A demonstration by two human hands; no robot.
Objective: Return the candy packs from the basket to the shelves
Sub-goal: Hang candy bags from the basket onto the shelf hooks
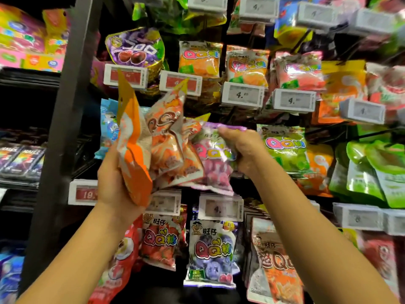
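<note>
Left hand (pixel 114 183) grips a fan of orange candy packs (pixel 153 148) — right hand (pixel 243 148) pinches the purple pack (pixel 213 159) before the hanging shelf display.

A: How is the light falling where I am working?

B: Bright light is striking the hanging candy packs (pixel 245 66) from the front, and glare is washing over their glossy film.

A: What is blurring?

B: The packs in my left hand (pixel 114 183) are smearing, the right edge is softening, and the wide lens is bending the dark upright post (pixel 65 106). Shelf recesses are staying black.
</note>
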